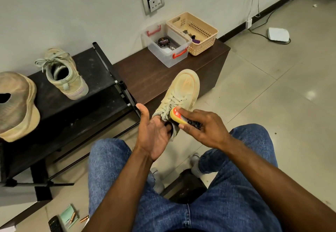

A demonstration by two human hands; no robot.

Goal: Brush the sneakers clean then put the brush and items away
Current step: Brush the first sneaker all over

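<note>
The brushing step is in hand. At frame centre the sneaker point(181, 91) is held toe-up over the dark bench point(145, 71). The left hand point(154, 133) has its fingers tucked into the sneaker's opening, steadying it. The right hand point(201, 124) grips the brush point(179, 116) against the laces. Next, I judge, come short strokes, then the second sneaker point(63, 73) at upper left.

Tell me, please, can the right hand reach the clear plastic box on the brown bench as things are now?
Probably yes, but not right away. The right hand holds the brush against the sneaker, which lies between it and the clear plastic box. The box's top is open, and nothing else blocks the way.
</note>
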